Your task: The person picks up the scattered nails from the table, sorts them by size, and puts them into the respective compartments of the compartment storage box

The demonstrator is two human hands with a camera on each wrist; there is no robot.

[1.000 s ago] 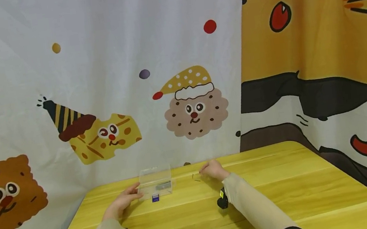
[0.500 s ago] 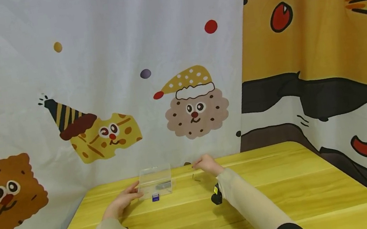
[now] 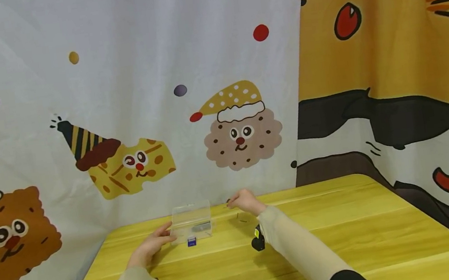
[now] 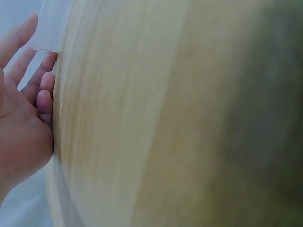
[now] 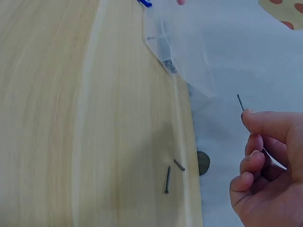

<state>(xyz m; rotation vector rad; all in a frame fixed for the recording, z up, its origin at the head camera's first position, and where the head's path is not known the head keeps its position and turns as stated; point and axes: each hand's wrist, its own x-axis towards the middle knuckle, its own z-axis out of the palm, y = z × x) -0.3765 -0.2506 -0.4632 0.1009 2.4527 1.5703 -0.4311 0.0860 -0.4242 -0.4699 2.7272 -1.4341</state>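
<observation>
My left hand (image 3: 152, 245) rests against the left side of a clear plastic box (image 3: 180, 233) whose lid stands raised at the back. In the left wrist view its fingers are fairly straight, at the corner of the box. Held between thumb and forefinger of my right hand (image 5: 272, 163) is a thin dark nail (image 5: 240, 102), pointing up. That hand is raised near the table's back edge, right of the box. Two more nails lie on the wood below it, a longer nail (image 5: 167, 179) and a shorter nail (image 5: 179, 164).
A blue latch (image 3: 191, 241) is at the box's front, and small dark pieces (image 5: 169, 65) show inside. The wooden table (image 3: 225, 272) ends at a white printed curtain (image 3: 122, 77) behind. Each wrist bears a black camera, such as the right camera (image 3: 257, 239).
My right hand has risen slightly and moved left toward the box, carrying the nail away from the two on the table. My left hand stays at the box.
</observation>
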